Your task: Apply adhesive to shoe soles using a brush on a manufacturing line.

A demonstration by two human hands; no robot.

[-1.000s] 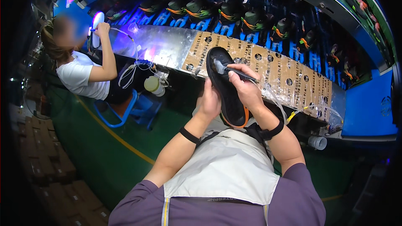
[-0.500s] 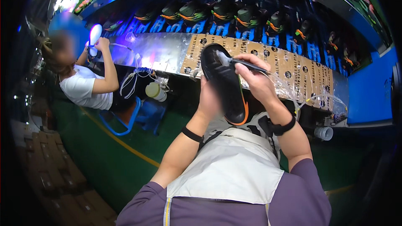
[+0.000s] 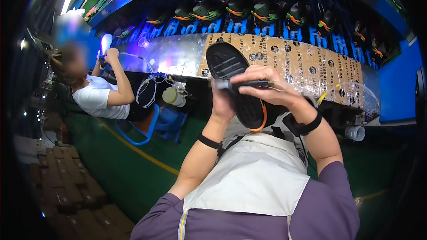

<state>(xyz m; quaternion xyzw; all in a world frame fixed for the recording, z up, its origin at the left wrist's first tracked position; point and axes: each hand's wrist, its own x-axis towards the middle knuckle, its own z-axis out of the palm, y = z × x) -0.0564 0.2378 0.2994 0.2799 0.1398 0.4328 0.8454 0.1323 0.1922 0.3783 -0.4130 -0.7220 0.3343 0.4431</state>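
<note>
Factory line: surface (image 3: 307, 69) beyond my hands is covered in printed brown cardboard, a row of dark shoes (image 3: 240, 11) on blue holders behind it, green floor (image 3: 133, 173) below. Co-worker (image 3: 95, 93) seated off to my left. My left hand (image 3: 222, 102) grips a black shoe sole (image 3: 238, 84), long axis up-left to down-right, underside toward me. Right hand (image 3: 271, 89) is closed on a thin dark tool (image 3: 242, 84) lying across the sole.

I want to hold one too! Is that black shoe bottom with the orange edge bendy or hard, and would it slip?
The black shoe sole probably bends a bit: it looks thin. It seems light, since the left hand props it up from behind. Its grooved tread likely grips rather than slips.
</note>
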